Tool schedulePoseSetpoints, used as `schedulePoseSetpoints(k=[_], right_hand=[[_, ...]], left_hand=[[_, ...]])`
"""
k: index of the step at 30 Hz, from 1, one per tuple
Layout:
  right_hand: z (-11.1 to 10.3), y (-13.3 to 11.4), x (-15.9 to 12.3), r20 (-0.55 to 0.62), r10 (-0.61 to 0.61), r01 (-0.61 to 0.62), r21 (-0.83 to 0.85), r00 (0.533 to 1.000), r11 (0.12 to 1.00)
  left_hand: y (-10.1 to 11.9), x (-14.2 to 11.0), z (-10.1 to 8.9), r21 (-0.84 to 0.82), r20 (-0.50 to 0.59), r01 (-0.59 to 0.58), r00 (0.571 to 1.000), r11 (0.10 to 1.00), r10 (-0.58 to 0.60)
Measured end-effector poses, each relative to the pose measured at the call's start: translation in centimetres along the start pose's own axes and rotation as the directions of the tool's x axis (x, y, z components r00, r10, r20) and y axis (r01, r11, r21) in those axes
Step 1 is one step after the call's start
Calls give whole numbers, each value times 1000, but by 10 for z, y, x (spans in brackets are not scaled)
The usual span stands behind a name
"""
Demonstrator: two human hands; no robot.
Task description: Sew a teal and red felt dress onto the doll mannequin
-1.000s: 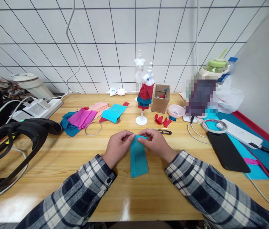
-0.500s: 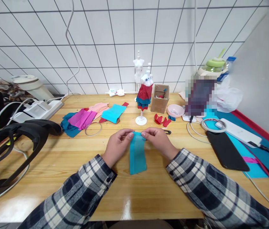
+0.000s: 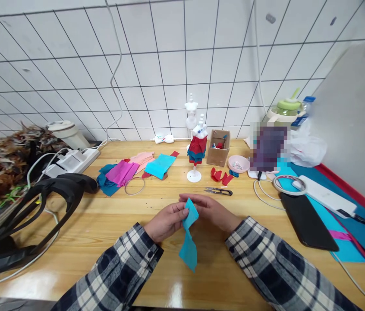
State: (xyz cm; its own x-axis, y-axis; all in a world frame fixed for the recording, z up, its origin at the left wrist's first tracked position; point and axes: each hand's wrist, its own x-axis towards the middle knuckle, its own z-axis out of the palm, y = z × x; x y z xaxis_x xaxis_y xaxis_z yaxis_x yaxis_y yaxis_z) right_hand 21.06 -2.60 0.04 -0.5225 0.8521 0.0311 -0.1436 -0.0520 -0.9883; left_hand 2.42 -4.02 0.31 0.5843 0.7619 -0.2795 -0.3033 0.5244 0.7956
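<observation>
My left hand (image 3: 169, 219) pinches a turquoise strip (image 3: 189, 248) near its upper end, between thumb and fingers. Twisted about its middle, the strip hangs down above the wooden table; it looks like crepe paper or thin cloth. My right hand (image 3: 214, 212) is just right of the strip's top, its fingers stretched out flat behind it and partly hidden. Beyond my right hand lie black thread snips (image 3: 223, 191). Farther back stands a small white dress form (image 3: 200, 130) wearing a red and teal layered skirt (image 3: 197, 149).
Coloured sheets (image 3: 122, 173) and a ring (image 3: 134, 186) lie back left, near a black headset frame (image 3: 69, 203). Red scraps (image 3: 216, 175), a cardboard box (image 3: 218, 156) and a pink bowl (image 3: 239, 164) stand behind. A phone (image 3: 308, 222) and white power bank (image 3: 328, 196) lie right.
The strip was stretched flat between both hands; now my left hand alone holds it and it hangs twisted. My right hand has let go and its fingers have straightened. The camera view has shifted upward.
</observation>
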Motion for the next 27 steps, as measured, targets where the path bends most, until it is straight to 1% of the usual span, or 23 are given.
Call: schedulePoseSetpoints(k=[1, 2, 4, 5, 6, 8, 9, 10, 11, 12, 13, 14, 15, 16, 17, 19, 20, 21, 23, 25, 27], right_hand=[[3, 0, -1, 38, 18, -20, 47, 999, 999], [6, 0, -1, 43, 30, -34, 105, 999, 994], [8, 1, -1, 5, 48, -48, 213, 999, 976], [8, 2, -1, -14, 57, -51, 250, 998, 967], [6, 2, 0, -37, 60, -47, 277, 998, 960], [-2, 3, 1, -79, 53, -27, 301, 995, 953], [-6, 3, 1, -109, 45, -10, 303, 993, 953], [-11, 3, 2, -140, 38, 6, 301, 989, 954], [-16, 3, 1, -168, 36, 15, 293, 985, 956], [-20, 2, 1, -192, 38, 18, 281, 981, 960], [-24, 1, 0, -216, 43, 16, 266, 976, 964], [-26, 0, -1, -240, 44, 17, 247, 970, 969], [-28, -1, -2, -261, 42, 19, 225, 964, 974], [-30, -3, -3, -277, 35, 22, 201, 960, 979], [-30, -6, -4, -290, 27, 25, 174, 957, 984], [-29, -14, -5, -293, 4, 29, 107, 956, 994], [-28, -19, -5, -286, -11, 32, 67, 958, 997], [-28, -25, -4, -280, -29, 38, 25, 960, 999], [-27, -40, -1, -259, -70, 56, -59, 963, 997], [-28, -56, 2, -229, -105, 72, -146, 968, 987], [-30, -76, 4, -194, -145, 94, -251, 970, 964]], left_hand=[[-3, 0, 1, -42, 30, 33, 999, 999, -32], [-5, 0, 2, -73, 54, 51, 997, 996, -48], [-6, 1, 2, -92, 92, 66, 994, 994, -58], [-5, 2, 1, -70, 104, 72, 993, 995, -64], [-2, 3, 0, -15, 104, 80, 992, 997, -78], [9, 5, -3, 191, 69, 94, 992, 977, -109], [17, 5, -5, 321, 41, 95, 993, 942, -114], [26, 6, -7, 450, 9, 86, 995, 889, -100], [36, 6, -9, 555, -29, 72, 997, 829, -67], [47, 7, -11, 630, -81, 58, 997, 774, -8], [58, 9, -12, 682, -142, 42, 987, 730, 76], [70, 12, -11, 716, -197, 18, 964, 698, 178], [82, 16, -9, 741, -229, -18, 933, 672, 278], [93, 21, -6, 754, -226, -72, 905, 653, 361], [104, 28, -2, 759, -192, -141, 884, 636, 426], [122, 46, 10, 763, -97, -237, 878, 601, 469], [130, 56, 16, 759, -58, -283, 868, 587, 494], [135, 67, 22, 748, -17, -330, 858, 576, 514], [142, 89, 32, 687, 67, -427, 843, 587, 534], [145, 105, 41, 632, 105, -470, 840, 616, 533], [146, 113, 49, 622, 123, -466, 851, 629, 510]])
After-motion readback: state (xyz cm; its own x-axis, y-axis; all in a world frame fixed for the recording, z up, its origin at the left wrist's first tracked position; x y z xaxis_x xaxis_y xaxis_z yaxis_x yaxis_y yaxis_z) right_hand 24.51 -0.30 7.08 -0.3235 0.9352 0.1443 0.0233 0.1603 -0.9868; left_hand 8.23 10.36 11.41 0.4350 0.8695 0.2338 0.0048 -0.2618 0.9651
